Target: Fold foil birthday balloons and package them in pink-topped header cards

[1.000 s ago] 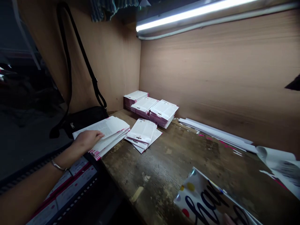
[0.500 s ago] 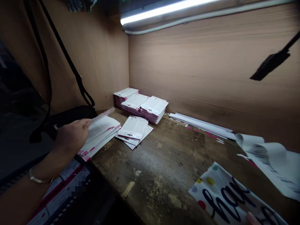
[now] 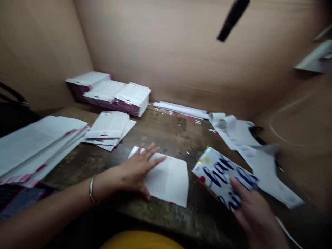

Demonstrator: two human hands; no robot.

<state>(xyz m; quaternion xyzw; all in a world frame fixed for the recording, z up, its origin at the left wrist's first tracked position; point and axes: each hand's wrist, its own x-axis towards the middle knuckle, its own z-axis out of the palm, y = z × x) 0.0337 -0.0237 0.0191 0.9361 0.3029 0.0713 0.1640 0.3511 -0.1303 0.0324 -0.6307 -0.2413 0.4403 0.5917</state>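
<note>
White paper (image 3: 169,180) near table edge (image 3: 166,213)

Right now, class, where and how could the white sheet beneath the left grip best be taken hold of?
Probably pinch the white sheet by its free right edge, coming from the right: it lies nearly flat on the table, and the left grip spreads over its opposite end.

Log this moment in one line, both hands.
left hand: spread on white paper | right hand: holding lettered piece | back: stacks
</note>
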